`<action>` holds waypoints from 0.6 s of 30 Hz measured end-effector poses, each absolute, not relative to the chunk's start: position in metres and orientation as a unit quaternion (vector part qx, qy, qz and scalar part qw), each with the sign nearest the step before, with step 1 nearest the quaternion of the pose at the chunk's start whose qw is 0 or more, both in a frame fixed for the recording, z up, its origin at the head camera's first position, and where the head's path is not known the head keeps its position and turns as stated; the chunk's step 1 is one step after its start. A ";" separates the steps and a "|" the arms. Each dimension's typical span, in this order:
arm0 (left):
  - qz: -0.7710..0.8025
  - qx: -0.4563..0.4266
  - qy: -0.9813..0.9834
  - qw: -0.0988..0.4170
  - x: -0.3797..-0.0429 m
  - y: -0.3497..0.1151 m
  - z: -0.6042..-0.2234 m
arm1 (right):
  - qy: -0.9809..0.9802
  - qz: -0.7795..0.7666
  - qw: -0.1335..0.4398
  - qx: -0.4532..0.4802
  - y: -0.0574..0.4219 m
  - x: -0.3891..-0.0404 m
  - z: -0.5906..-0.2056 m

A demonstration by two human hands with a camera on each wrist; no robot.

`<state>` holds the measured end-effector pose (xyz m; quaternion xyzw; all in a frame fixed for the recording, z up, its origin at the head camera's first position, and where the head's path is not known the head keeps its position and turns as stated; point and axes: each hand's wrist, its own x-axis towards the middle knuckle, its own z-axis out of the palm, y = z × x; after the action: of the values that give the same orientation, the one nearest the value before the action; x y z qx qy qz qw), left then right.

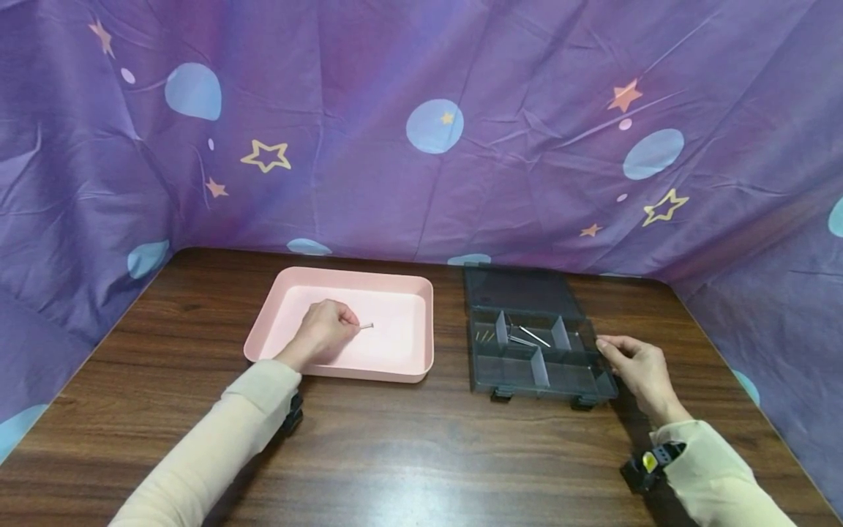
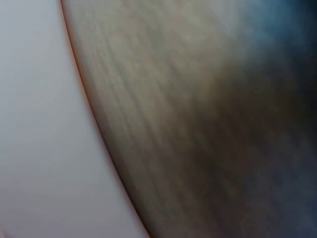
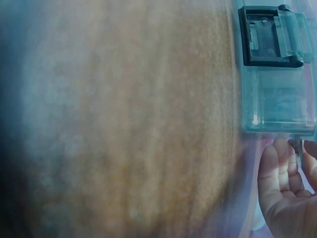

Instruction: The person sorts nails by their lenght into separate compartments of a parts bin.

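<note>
In the head view my left hand [image 1: 324,326] is over the pink tray [image 1: 421,373], pinching a small silver nail [image 1: 367,326] between thumb and fingertips. Its flat head points right, above the tray floor. My right hand [image 1: 642,369] is at the right side of a dark see-through compartment box [image 1: 507,373], thumb and fingers gripping its side wall. The right wrist view shows these fingers [image 3: 281,168] right at the box corner, below a black latch [image 3: 272,37]. In the left wrist view only the tray's pale wall [image 2: 44,124] shows; the left hand is out of sight there.
The box lid [image 1: 520,285] lies folded back. Long silver pins [image 1: 533,337] and several thin gold pins [image 1: 486,336] lie in its back compartments, between pale dividers [image 1: 540,368]. Tray and box stand on a brown wooden table [image 1: 395,439], with a purple patterned curtain [image 1: 369,197] behind.
</note>
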<state>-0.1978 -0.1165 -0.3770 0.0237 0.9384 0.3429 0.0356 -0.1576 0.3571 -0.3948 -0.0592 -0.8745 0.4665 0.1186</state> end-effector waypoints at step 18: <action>0.348 -0.001 0.937 0.033 -0.196 -0.114 -0.377 | -0.881 0.454 0.111 -0.068 0.354 -0.157 -0.392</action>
<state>-0.1959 -0.1145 -0.3772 -0.0013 0.9368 0.3483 0.0332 -0.1572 0.3545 -0.3920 -0.0676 -0.8815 0.4540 0.1110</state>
